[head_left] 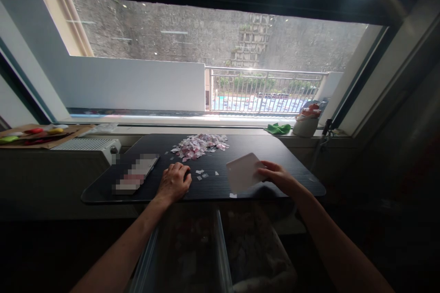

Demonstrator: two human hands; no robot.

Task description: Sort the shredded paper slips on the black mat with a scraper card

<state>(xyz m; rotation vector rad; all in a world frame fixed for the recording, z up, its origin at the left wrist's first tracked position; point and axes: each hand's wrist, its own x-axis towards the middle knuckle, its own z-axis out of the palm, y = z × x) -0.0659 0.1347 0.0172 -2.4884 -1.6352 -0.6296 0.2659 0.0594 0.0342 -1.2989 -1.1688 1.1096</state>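
Note:
My right hand [273, 175] grips a flat white card with rounded corners [242, 174], tilted above the front right part of the dark table [261, 146]. Resting on the tabletop, my left hand [174, 179] has its fingers curled under; whether anything is beneath them is hidden. Between the hands lie several loose paper scraps [200, 172]. One more white scrap [233, 195] sits at the front edge, just below the card. Farther back is a heap of small white and pinkish paper pieces [199, 145].
A blurred-out flat object [137, 174] lies left of my left hand. Below the table's front edge stand a clear plastic bin [185, 247] and a bag-lined container [257, 252]. On the sill are a green cloth [277, 128] and a whitish pot [305, 126]. A radiator [89, 146] stands left.

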